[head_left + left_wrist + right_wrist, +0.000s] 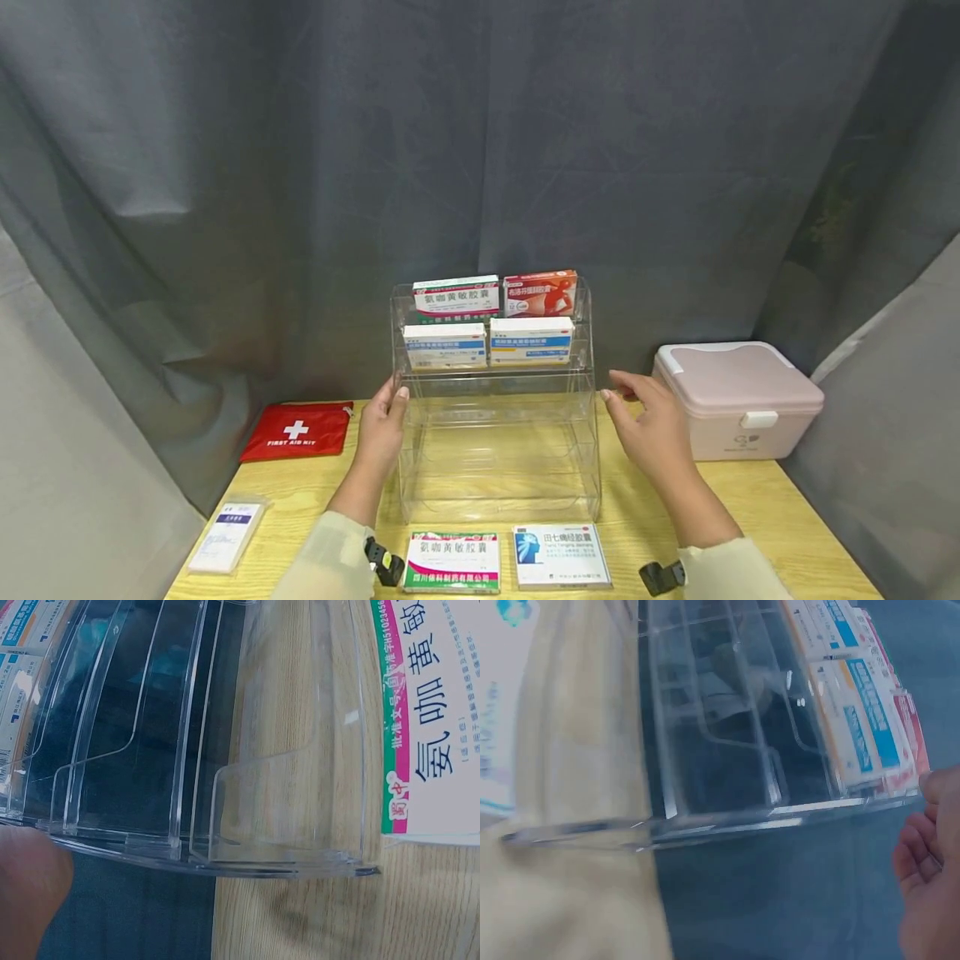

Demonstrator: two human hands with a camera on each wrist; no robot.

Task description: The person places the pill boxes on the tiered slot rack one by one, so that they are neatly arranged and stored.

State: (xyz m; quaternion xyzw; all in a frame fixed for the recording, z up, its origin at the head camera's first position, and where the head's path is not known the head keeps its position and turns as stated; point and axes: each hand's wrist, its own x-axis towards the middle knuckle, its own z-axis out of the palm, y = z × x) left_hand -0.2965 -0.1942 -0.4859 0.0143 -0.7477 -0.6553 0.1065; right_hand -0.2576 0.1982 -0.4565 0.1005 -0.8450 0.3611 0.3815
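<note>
Nearest me on the wood-grain table point(750, 517) lie two medicine boxes: a green-and-magenta-edged box point(452, 562) and, to its right, a white-and-blue box point(562, 557). Just beyond them stands the clear tiered stand point(495, 437), upright between my hands. My left hand point(381, 427) grips its left side edge, thumb in front; the left wrist view, which catches only part of that hand, reveals the stepped dividers and the gap before the nearer box. My right hand point(651, 421) holds nothing, thumb and forefinger parted; the right wrist view, though blurred, adds the loosely curled fingers hidden from the head view. There a fingertip overlaps the stand's edge, while the head view shows a gap. Higher up sit two blue-striped boxes point(531, 342), with a red box point(540, 294) and another magenta-banded box point(456, 298) behind. Only the head view includes the red pouch point(296, 432) at left and the pink case point(738, 400) at right.
</note>
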